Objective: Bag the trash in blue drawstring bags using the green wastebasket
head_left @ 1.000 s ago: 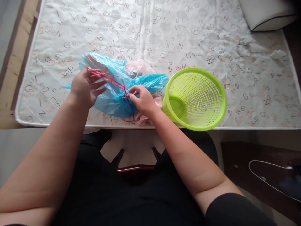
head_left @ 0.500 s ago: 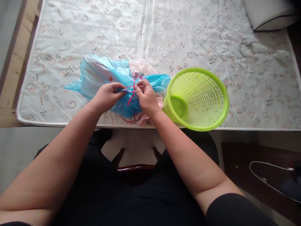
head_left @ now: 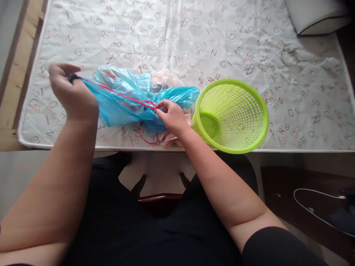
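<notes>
A blue plastic bag (head_left: 127, 99) with a red drawstring (head_left: 116, 94) lies near the front edge of the table. My left hand (head_left: 70, 94) is closed on the bag's stretched end and the string, out to the left. My right hand (head_left: 172, 116) pinches the drawstring at the bag's gathered part, and the string runs taut between the two hands. A pinkish clear bag (head_left: 163, 78) shows behind the blue one.
A lime green mesh basket (head_left: 244, 135) lies on its side just right of my right hand, mouth toward the right. The table carries a white cloth printed with letters (head_left: 222, 44). A white cushion (head_left: 313, 14) sits at the far right corner.
My left hand has pulled away to the left from the middle of the bag, stretching the bag's end and the red drawstring. My right hand stayed at the gathered part.
</notes>
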A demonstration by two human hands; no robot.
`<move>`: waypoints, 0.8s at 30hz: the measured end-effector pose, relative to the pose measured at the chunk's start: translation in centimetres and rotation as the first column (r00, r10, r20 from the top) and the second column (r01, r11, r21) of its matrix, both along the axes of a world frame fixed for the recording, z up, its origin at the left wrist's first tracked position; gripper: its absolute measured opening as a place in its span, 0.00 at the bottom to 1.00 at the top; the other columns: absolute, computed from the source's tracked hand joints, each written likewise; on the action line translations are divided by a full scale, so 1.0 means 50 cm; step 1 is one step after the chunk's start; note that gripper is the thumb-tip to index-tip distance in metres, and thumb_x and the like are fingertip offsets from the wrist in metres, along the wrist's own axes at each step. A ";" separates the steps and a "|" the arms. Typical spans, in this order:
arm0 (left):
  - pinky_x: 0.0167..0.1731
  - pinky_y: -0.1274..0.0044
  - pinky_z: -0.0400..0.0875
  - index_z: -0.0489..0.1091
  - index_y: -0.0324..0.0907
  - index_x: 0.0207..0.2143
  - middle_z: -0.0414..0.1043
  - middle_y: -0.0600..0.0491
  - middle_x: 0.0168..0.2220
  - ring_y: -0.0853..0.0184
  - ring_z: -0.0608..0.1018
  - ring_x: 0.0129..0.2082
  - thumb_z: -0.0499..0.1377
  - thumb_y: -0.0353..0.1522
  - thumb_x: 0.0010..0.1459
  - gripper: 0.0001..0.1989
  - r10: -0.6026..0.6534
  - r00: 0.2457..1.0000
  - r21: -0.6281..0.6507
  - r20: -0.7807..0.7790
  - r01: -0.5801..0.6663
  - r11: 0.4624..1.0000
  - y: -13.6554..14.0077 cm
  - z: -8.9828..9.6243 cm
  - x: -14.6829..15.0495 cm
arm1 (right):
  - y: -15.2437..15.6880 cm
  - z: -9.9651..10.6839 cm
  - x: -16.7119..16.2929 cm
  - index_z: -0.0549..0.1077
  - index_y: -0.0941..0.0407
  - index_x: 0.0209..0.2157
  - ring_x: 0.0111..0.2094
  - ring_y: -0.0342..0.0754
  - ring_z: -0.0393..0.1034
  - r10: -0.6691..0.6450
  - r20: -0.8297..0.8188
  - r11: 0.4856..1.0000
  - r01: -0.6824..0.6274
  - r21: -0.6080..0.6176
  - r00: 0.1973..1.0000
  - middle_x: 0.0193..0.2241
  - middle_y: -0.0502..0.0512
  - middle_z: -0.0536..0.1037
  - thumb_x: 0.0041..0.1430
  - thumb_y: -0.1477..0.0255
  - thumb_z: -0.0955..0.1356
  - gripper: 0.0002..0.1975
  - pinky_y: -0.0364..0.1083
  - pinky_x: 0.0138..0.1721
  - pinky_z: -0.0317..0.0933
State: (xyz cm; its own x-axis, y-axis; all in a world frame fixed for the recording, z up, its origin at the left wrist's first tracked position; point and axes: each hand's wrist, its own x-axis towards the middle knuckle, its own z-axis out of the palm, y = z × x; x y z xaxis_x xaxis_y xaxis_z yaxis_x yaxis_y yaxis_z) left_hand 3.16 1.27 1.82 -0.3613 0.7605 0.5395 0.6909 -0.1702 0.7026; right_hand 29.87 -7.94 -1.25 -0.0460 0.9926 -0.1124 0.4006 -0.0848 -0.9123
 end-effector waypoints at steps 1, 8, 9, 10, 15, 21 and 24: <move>0.62 0.64 0.69 0.72 0.35 0.43 0.75 0.46 0.46 0.61 0.77 0.52 0.51 0.11 0.49 0.22 -0.057 0.992 0.034 -0.110 0.061 0.998 -0.014 0.006 0.008 | 0.000 0.001 -0.001 0.75 0.54 0.41 0.35 0.47 0.69 -0.006 -0.001 1.000 0.006 0.000 1.000 0.33 0.50 0.77 0.68 0.66 0.68 0.07 0.47 0.42 0.63; 0.75 0.53 0.45 0.75 0.48 0.52 0.80 0.52 0.54 0.53 0.76 0.63 0.68 0.32 0.59 0.18 -0.668 0.645 -0.317 -0.371 0.588 0.744 -0.125 0.021 0.131 | -0.004 0.003 -0.011 0.74 0.53 0.43 0.39 0.47 0.70 -0.006 -0.096 0.998 0.012 0.063 0.995 0.36 0.51 0.77 0.71 0.60 0.67 0.11 0.46 0.44 0.65; 0.74 0.54 0.48 0.76 0.49 0.49 0.81 0.53 0.50 0.54 0.78 0.59 0.67 0.35 0.61 0.13 -0.700 0.637 -0.381 -0.322 0.590 0.712 -0.131 0.017 0.141 | -0.004 0.002 -0.012 0.74 0.53 0.42 0.40 0.47 0.71 -0.007 -0.101 0.997 0.015 0.078 0.995 0.36 0.52 0.78 0.71 0.59 0.67 0.12 0.46 0.45 0.66; 0.72 0.56 0.55 0.77 0.49 0.46 0.82 0.53 0.46 0.56 0.80 0.54 0.66 0.37 0.64 0.09 -0.704 0.655 -0.413 -0.273 0.581 0.701 -0.134 0.013 0.145 | -0.004 0.001 -0.012 0.74 0.53 0.42 0.40 0.48 0.71 -0.008 -0.102 0.996 0.018 0.091 0.995 0.37 0.52 0.78 0.72 0.58 0.67 0.12 0.47 0.46 0.66; 0.36 0.72 0.73 0.73 0.43 0.39 0.77 0.55 0.33 0.69 0.79 0.32 0.57 0.35 0.73 0.08 -0.521 0.849 -0.236 0.086 0.526 0.817 -0.115 0.017 0.128 | -0.007 0.001 -0.010 0.72 0.53 0.38 0.39 0.48 0.70 -0.047 -0.041 0.994 0.051 0.098 0.998 0.34 0.52 0.76 0.73 0.59 0.65 0.13 0.48 0.46 0.65; 0.17 0.74 0.47 0.58 0.43 0.37 0.64 0.60 0.28 0.76 0.59 0.17 0.42 0.28 0.81 0.14 -0.118 0.802 -0.102 0.585 0.217 0.971 -0.053 0.067 0.087 | -0.008 -0.006 0.007 0.71 0.52 0.42 0.42 0.51 0.69 -0.213 0.050 0.976 0.211 0.047 0.976 0.38 0.53 0.75 0.70 0.65 0.67 0.06 0.51 0.50 0.64; 0.18 0.76 0.45 0.55 0.43 0.37 0.53 0.60 0.27 0.75 0.52 0.18 0.35 0.33 0.83 0.18 0.063 0.597 -0.214 0.800 0.186 0.959 -0.028 0.092 0.060 | -0.006 -0.019 0.015 0.71 0.52 0.44 0.42 0.50 0.69 -0.263 0.049 0.965 0.262 0.028 0.964 0.39 0.54 0.74 0.69 0.65 0.67 0.07 0.52 0.51 0.64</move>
State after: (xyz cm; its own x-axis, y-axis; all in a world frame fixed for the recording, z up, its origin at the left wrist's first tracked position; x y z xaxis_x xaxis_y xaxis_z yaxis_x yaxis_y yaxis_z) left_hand 6.15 -0.12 6.41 -0.4957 0.8556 -0.1494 -0.1677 0.0745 0.9830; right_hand 30.61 -8.27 -2.17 0.2218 0.9713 -0.0865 0.4141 -0.1741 -0.8934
